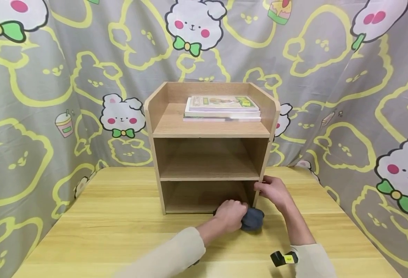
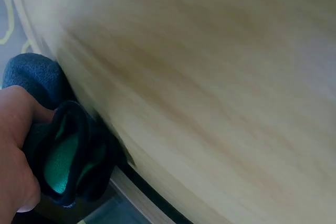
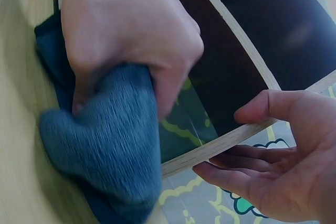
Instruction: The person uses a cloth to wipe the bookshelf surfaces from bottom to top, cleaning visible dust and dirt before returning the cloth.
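Note:
My left hand [image 1: 231, 215] grips a bunched dark blue fuzzy cloth [image 1: 252, 219] low at the front of the wooden shelf unit [image 1: 209, 179], by its bottom right corner. In the left wrist view a green inner face shows in a fold of the cloth [image 2: 39, 80]. The right hand [image 1: 275, 191] holds the front edge of the unit's right side panel, thumb on the inner side and fingers outside, as the right wrist view shows. Cloth [image 3: 118, 135] hangs out below the left fist there. The left fingertips are partly hidden.
Several books or booklets [image 1: 223, 108] lie stacked on the unit's top. The unit stands on a wood-grain table [image 1: 120, 224], with a patterned curtain [image 1: 120, 69] behind and at both sides. A black wrist device with a yellow label [image 1: 284, 258] sits by the right sleeve.

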Demonstrator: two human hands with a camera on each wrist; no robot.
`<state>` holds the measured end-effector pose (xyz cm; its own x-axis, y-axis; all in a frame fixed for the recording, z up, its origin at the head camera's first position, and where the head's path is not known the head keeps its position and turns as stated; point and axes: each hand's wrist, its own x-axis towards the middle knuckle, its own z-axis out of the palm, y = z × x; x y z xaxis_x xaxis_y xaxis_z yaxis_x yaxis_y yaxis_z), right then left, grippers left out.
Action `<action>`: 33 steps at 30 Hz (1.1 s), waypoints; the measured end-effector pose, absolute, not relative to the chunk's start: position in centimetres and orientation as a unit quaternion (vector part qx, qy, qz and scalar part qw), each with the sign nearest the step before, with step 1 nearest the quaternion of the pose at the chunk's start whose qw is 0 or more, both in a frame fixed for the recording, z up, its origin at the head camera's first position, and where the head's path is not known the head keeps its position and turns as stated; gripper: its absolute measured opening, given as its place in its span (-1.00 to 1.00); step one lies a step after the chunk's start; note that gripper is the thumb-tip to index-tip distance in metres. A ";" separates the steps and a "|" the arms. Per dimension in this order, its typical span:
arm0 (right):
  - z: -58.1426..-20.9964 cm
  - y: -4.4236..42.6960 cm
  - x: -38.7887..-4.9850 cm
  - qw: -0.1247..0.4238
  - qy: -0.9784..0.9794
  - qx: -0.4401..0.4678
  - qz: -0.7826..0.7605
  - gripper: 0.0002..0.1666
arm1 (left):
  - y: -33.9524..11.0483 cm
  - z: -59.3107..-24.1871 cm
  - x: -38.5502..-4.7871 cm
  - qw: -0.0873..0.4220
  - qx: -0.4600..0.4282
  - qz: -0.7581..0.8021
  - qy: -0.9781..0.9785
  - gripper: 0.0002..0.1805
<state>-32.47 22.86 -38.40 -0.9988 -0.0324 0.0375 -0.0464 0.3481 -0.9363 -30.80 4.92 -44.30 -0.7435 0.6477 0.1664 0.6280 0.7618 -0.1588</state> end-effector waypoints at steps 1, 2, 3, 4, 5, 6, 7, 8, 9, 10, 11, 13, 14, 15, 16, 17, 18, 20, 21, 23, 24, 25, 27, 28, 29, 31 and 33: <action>-38.4 22.9 -32.5 0.004 -0.821 0.025 0.571 -0.43 | 5.1 -44.3 -30.8 0.107 -0.343 0.047 -0.932 -0.76; -38.3 23.0 -32.5 0.002 -0.821 0.027 0.571 -0.43 | 5.2 -44.3 -30.9 0.108 -0.344 0.047 -0.932 -0.76; -38.3 23.0 -32.5 0.000 -0.820 0.028 0.572 -0.42 | 5.1 -44.3 -30.9 0.110 -0.346 0.045 -0.931 -0.76; -38.3 23.0 -32.5 -0.001 -0.820 0.029 0.571 -0.42 | 4.8 -44.3 -30.9 0.112 -0.348 0.045 -0.930 -0.76; -38.3 23.0 -32.5 -0.001 -0.820 0.030 0.572 -0.43 | 4.4 -44.3 -30.9 0.114 -0.351 0.045 -0.928 -0.75; -38.3 23.0 -32.5 -0.001 -0.820 0.031 0.572 -0.42 | 3.9 -44.2 -30.9 0.116 -0.354 0.044 -0.927 -0.76; -38.3 23.0 -32.5 -0.001 -0.818 0.032 0.574 -0.43 | 3.3 -44.2 -30.9 0.119 -0.357 0.042 -0.926 -0.76; -38.3 22.9 -32.6 -0.001 -0.818 0.032 0.575 -0.43 | 2.6 -44.2 -30.9 0.124 -0.359 0.040 -0.924 -0.76; -38.3 22.9 -32.6 -0.002 -0.816 0.032 0.577 -0.44 | 1.8 -44.2 -30.9 0.128 -0.361 0.038 -0.923 -0.76; -38.3 22.9 -32.6 -0.002 -0.815 0.032 0.579 -0.45 | 1.0 -44.1 -30.8 0.131 -0.361 0.037 -0.922 -0.76; -38.4 22.9 -32.6 -0.002 -0.814 0.033 0.580 -0.46 | 0.1 -44.1 -30.8 0.133 -0.361 0.036 -0.922 -0.77; -38.4 22.9 -32.6 -0.001 -0.813 0.034 0.581 -0.47 | -1.8 -44.0 -30.6 0.137 -0.359 0.033 -0.923 -0.78; -38.4 22.9 -32.6 -0.001 -0.813 0.035 0.581 -0.47 | -2.8 -44.0 -30.5 0.140 -0.357 0.031 -0.923 -0.78; -38.4 22.9 -32.6 0.001 -0.813 0.035 0.581 -0.47 | -3.8 -43.9 -30.4 0.141 -0.357 0.029 -0.923 -0.77; -38.4 22.9 -32.6 0.002 -0.814 0.036 0.580 -0.46 | -4.9 -43.8 -30.2 0.142 -0.355 0.026 -0.924 -0.77; -38.4 23.0 -32.6 0.003 -0.814 0.036 0.579 -0.45 | -5.9 -43.8 -30.1 0.144 -0.352 0.023 -0.924 -0.76; -38.4 23.0 -32.6 0.003 -0.815 0.038 0.579 -0.44 | -6.9 -43.7 -30.0 0.145 -0.350 0.020 -0.925 -0.75; -38.3 23.0 -32.6 0.003 -0.815 0.039 0.579 -0.43 | -8.8 -43.6 -29.8 0.153 -0.344 0.012 -0.926 -0.74; -38.3 23.0 -32.6 0.003 -0.814 0.039 0.579 -0.43 | -9.7 -43.6 -29.7 0.156 -0.341 0.010 -0.927 -0.73; -38.2 23.0 -32.6 0.004 -0.814 0.040 0.579 -0.44 | -11.2 -43.5 -29.4 0.162 -0.335 0.007 -0.928 -0.73; -38.2 23.1 -32.6 0.004 -0.815 0.041 0.578 -0.44 | -11.9 -43.5 -29.4 0.165 -0.332 0.006 -0.929 -0.72; -38.2 23.1 -32.6 0.005 -0.815 0.041 0.578 -0.45 | -12.4 -43.6 -29.3 0.166 -0.329 0.004 -0.930 -0.72; -38.1 23.1 -32.5 0.007 -0.816 0.040 0.576 -0.47 | -13.2 -43.5 -29.2 0.162 -0.325 0.000 -0.932 -0.71; -38.1 23.1 -32.5 0.008 -0.817 0.041 0.575 -0.47 | -13.5 -43.4 -29.1 0.159 -0.324 -0.003 -0.933 -0.70; -38.1 23.1 -32.4 0.008 -0.818 0.040 0.574 -0.48 | -13.7 -43.4 -29.0 0.156 -0.323 -0.007 -0.934 -0.70; -38.1 23.0 -32.3 0.008 -0.817 0.038 0.575 -0.50 | -13.9 -43.1 -28.8 0.153 -0.320 -0.020 -0.935 -0.68; -38.2 22.9 -32.3 0.008 -0.815 0.037 0.578 -0.51 | -14.0 -42.5 -28.4 0.157 -0.319 -0.037 -0.934 -0.65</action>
<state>-32.27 22.91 -38.19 -0.9971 -0.0504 0.0563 -0.0698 0.3299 -0.9414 -28.41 -14.01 -42.49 -0.7475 0.5842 0.3161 0.6071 0.7940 -0.0317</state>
